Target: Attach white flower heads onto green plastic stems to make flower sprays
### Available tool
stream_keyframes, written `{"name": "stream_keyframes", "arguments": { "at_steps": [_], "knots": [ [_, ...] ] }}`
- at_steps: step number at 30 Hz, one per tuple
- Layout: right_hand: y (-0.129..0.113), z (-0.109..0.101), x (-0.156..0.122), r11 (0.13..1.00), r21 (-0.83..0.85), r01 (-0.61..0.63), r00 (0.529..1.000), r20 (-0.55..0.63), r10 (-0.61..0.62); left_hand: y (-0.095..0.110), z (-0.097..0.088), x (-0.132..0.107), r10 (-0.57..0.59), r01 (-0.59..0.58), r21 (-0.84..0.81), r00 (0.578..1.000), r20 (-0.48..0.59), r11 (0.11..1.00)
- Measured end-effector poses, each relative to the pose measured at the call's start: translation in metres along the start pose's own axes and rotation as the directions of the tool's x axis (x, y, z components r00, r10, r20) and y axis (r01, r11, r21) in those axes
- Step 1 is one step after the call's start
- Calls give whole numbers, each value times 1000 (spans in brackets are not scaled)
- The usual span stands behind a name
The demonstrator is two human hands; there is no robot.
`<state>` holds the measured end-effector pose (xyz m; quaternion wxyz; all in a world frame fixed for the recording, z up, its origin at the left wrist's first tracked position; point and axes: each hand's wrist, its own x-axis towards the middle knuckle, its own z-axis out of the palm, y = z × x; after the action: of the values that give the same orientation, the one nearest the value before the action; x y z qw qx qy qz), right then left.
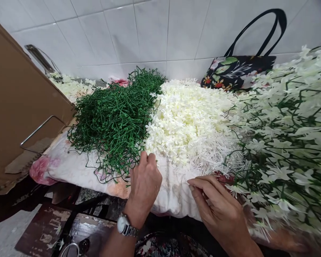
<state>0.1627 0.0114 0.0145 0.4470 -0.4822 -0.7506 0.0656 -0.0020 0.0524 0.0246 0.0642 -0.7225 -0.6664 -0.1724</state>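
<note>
My left hand [147,176], with a watch [126,225] on its wrist, is closed at the border between the green plastic stems [115,110] and the loose white artificial flowers [187,114]. Its curled fingers hide whatever they may hold. Lower and to the right, my right hand [219,207] pinches with thumb and forefinger over the cloth; anything at its fingertips is too small to name. Just beyond it lie thin white pieces [216,153], like fine filaments.
A floral cloth [82,167] covers the work surface. Assembled white flower sprays [289,142] crowd the right side. At the left stands a cardboard box [21,107]. A black floral handbag [238,71] rests against the tiled wall [149,32]. A dark wooden stool [88,228] is below.
</note>
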Motion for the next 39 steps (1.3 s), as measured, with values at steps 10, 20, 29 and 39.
{"name": "stream_keyframes", "arguments": {
  "at_steps": [10, 20, 29, 39],
  "knots": [
    [-7, -2, 0, 983, 176, -47, 999, -4, 49, -4, -13, -7, -199, 75, -646, 972, -122, 760],
    [-24, 10, 23, 902, 377, -212, 976, 41, 212, 0, -17, -16, -365, 320, -945, 890, 274, 69],
    [-24, 26, 29, 945, 325, -39, 993, -93, 72, 7, -19, -27, -280, 428, -893, 848, 450, -139],
    [-24, 27, 22, 975, 216, 44, 991, -132, -15, 4, -12, -38, -218, 250, -967, 947, 236, 40]
  ]
}}
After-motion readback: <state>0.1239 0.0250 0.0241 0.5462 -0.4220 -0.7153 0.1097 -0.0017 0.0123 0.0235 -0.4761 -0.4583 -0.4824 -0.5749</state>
